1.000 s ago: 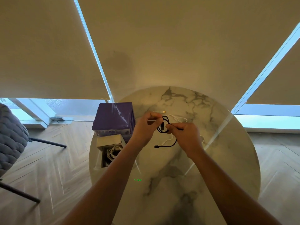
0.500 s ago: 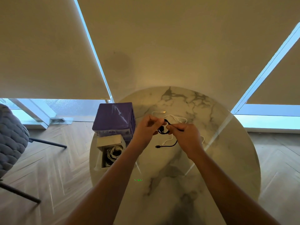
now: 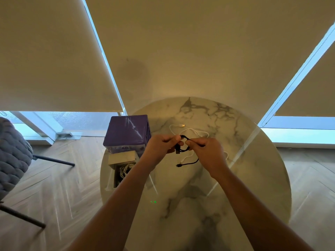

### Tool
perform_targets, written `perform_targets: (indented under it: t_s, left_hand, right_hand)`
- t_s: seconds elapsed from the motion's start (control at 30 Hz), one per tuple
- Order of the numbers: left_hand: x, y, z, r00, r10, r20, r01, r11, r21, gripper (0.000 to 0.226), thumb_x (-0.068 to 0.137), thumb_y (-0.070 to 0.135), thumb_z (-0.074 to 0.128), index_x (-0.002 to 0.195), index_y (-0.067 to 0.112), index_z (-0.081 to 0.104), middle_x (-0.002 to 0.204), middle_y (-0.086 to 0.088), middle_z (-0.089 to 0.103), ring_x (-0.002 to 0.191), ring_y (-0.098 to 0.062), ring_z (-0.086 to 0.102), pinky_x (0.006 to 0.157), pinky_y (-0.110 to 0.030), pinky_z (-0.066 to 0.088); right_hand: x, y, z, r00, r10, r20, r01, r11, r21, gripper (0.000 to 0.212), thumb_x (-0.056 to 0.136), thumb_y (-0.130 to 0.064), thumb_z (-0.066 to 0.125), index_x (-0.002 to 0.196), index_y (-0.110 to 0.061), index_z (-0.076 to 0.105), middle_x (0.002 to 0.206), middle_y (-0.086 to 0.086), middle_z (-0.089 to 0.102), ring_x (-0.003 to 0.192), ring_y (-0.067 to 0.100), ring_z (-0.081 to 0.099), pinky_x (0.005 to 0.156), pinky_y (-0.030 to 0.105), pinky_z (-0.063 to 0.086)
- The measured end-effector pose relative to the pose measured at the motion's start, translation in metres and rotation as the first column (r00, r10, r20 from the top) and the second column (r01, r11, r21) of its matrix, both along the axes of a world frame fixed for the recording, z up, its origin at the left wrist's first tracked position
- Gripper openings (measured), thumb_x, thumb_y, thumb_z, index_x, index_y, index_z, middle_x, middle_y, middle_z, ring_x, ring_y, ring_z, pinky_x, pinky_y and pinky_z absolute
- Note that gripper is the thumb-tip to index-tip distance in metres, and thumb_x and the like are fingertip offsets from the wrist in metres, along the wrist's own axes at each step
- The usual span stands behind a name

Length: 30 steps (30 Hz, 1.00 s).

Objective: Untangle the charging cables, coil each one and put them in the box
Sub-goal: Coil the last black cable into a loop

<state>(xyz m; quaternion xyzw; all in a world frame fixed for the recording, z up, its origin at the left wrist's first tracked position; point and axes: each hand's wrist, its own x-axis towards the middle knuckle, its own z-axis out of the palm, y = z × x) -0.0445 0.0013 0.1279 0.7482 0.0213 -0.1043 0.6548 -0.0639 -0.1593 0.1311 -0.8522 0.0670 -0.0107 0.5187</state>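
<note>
- Lately the left hand (image 3: 159, 147) and right hand (image 3: 206, 151) had drawn closer, both pinching the black cable (image 3: 183, 144) above the surface (image 3: 235, 178).
- Its loop looked tighter, so coiling was advancing; the box (image 3: 116, 171) awaited.

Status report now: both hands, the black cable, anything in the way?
Left hand and right hand both pinch black cable, half coiled. White cable lies loose beneath. Box open, unobstructed.
</note>
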Motion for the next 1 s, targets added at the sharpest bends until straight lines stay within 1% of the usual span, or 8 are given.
perform_targets:
  t_s: [0.17,0.27,0.43,0.53,0.7,0.8,0.9,1.0]
  left_hand:
    - [0.004,0.003,0.0,0.994,-0.091,0.054,0.081,0.982,0.173,0.014,0.092,0.022,0.061,0.096,0.017,0.074,0.083,0.007,0.072,0.081,-0.007,0.067,0.078,-0.018,0.055]
    - [0.004,0.002,0.0,0.994,-0.098,0.044,0.092,0.987,0.131,0.014,0.095,0.02,0.057,0.095,0.02,0.072,0.085,0.007,0.073,0.086,-0.01,0.068,0.081,-0.024,0.056]
    - [-0.001,0.0,0.0,0.999,-0.011,0.047,0.01,1.0,0.012,0.016,0.095,0.016,0.057,0.089,0.021,0.072,0.086,0.001,0.073,0.089,-0.016,0.07,0.08,-0.026,0.057]
    - [-0.001,0.002,-0.001,0.997,0.06,0.054,-0.061,0.998,0.009,0.017,0.094,0.017,0.058,0.085,0.025,0.07,0.084,0.004,0.073,0.087,-0.013,0.07,0.075,-0.023,0.057]
    - [0.001,0.008,-0.001,0.983,0.185,0.006,-0.184,0.982,-0.035,0.017,0.092,0.02,0.062,0.079,0.027,0.072,0.078,0.009,0.074,0.084,-0.008,0.069,0.073,-0.023,0.057]
    - [0.001,0.009,0.0,0.97,0.241,0.007,-0.24,0.969,-0.059,0.02,0.091,0.02,0.062,0.075,0.025,0.072,0.079,0.009,0.074,0.083,-0.006,0.069,0.07,-0.021,0.056]
    - [0.0,0.01,0.002,0.965,0.262,0.008,-0.261,0.963,-0.071,0.02,0.091,0.02,0.063,0.075,0.026,0.072,0.079,0.008,0.074,0.082,-0.006,0.069,0.07,-0.021,0.056]
    - [-0.001,0.012,0.003,0.968,0.252,0.001,-0.252,0.966,-0.065,0.019,0.09,0.02,0.063,0.075,0.026,0.072,0.082,0.006,0.074,0.085,-0.009,0.07,0.074,-0.025,0.057]
  right_hand:
    - [-0.001,-0.002,0.0,1.0,0.006,0.016,-0.005,0.999,-0.053,0.009,0.086,-0.034,0.068,0.084,-0.033,0.077,0.077,-0.001,0.073,0.077,0.018,0.067,0.072,0.039,0.052]
    - [-0.001,-0.002,0.002,0.999,0.021,0.042,-0.02,1.0,-0.024,0.009,0.086,-0.031,0.068,0.086,-0.031,0.077,0.078,-0.006,0.074,0.077,0.012,0.066,0.074,0.037,0.051]
    - [-0.001,-0.003,-0.003,0.994,0.087,0.065,-0.096,0.985,0.146,0.016,0.086,-0.03,0.07,0.08,-0.045,0.071,0.079,-0.008,0.073,0.077,0.008,0.066,0.078,0.034,0.051]
    - [0.0,-0.004,-0.018,0.991,0.124,0.043,-0.13,0.97,0.206,0.012,0.088,-0.027,0.068,0.092,-0.036,0.072,0.081,-0.011,0.072,0.073,-0.001,0.063,0.079,0.031,0.05]
    - [-0.006,-0.001,-0.041,0.982,0.166,-0.092,-0.139,0.96,0.244,0.018,0.093,-0.016,0.06,0.095,-0.032,0.066,0.087,-0.007,0.068,0.072,0.005,0.059,0.066,0.018,0.044]
    - [-0.011,0.005,-0.055,0.957,0.237,-0.166,-0.178,0.935,0.307,0.016,0.094,-0.011,0.058,0.096,-0.027,0.064,0.088,-0.003,0.063,0.069,0.007,0.059,0.061,0.018,0.047]
    - [-0.013,0.01,-0.059,0.939,0.267,-0.216,-0.173,0.911,0.375,0.016,0.095,-0.005,0.054,0.101,-0.015,0.065,0.093,0.005,0.065,0.07,0.011,0.062,0.066,0.019,0.054]
    - [-0.012,0.01,-0.053,0.949,0.221,-0.226,-0.088,0.872,0.482,0.019,0.095,-0.003,0.053,0.11,0.001,0.065,0.096,0.012,0.067,0.071,0.014,0.064,0.07,0.021,0.057]
